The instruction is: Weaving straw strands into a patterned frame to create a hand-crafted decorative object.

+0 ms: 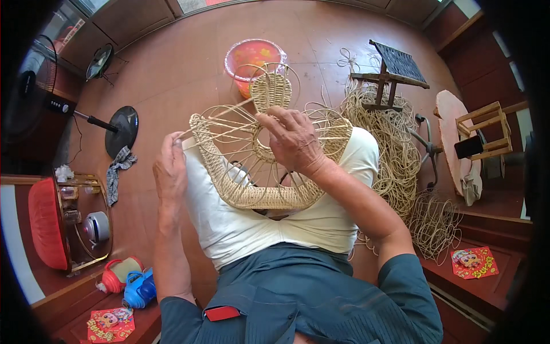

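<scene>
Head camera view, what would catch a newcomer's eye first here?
The half-woven wicker frame at centre, resting on white cloth over the lap, with the right hand on its spokes and the left hand at its left edge. Behind it, an orange-pink plastic basin; to the right, a heap of loose cane strands.

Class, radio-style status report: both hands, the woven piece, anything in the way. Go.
Left hand gripping left edge of the half-woven wicker frame. Right hand pinching a strand at its centre ring. Frame rests on the lap; cane pile lies off right, nothing obstructing.
</scene>
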Demonstrator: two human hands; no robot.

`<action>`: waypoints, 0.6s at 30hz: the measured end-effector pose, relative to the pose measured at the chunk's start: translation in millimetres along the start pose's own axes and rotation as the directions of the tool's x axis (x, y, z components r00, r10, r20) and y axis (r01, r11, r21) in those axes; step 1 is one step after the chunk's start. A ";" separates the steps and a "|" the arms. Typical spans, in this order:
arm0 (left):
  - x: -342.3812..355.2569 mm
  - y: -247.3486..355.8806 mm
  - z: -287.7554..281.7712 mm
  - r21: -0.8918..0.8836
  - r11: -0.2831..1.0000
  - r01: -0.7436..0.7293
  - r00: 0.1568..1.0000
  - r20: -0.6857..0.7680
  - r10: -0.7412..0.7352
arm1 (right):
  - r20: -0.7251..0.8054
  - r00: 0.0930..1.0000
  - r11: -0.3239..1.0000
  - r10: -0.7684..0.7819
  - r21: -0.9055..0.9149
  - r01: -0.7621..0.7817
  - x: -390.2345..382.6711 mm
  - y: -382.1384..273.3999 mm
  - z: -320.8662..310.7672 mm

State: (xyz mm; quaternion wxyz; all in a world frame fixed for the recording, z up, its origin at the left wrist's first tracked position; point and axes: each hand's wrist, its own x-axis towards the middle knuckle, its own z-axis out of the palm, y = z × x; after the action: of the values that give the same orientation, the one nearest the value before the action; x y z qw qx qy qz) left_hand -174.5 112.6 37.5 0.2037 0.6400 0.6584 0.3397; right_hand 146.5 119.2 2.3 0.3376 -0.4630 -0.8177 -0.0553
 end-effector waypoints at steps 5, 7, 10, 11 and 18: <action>57.8 -29.9 -25.4 -0.304 0.906 0.296 0.951 0.184 -0.249 | 0.054 0.998 0.997 -0.043 -0.060 0.046 -1.5 -2.5 -2.3; 87.1 -30.5 -30.3 -0.535 0.753 0.384 0.922 0.263 -0.284 | 0.040 0.997 0.993 -0.069 -0.088 0.073 -1.9 -3.6 -2.1; 125.6 -12.4 -23.1 -0.802 0.485 0.349 0.926 0.217 -0.309 | 0.094 0.995 0.995 -0.030 -0.096 0.039 -2.9 -6.8 -0.6; 131.5 -3.9 -21.9 -0.798 0.498 0.339 0.931 0.209 -0.298 | 0.094 0.995 0.995 -0.032 -0.094 0.041 -3.1 -7.3 -0.3; 85.7 54.8 9.9 -0.394 0.912 -0.111 0.992 0.003 0.123 | 0.109 0.994 0.992 -0.008 -0.121 0.021 -5.9 -6.9 0.2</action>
State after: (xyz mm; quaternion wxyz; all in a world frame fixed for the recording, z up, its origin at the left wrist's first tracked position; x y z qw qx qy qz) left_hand -137.3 195.8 83.9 0.3163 0.6290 0.5345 0.4675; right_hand 142.9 111.2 0.1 0.2635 -0.4790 -0.8332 -0.0824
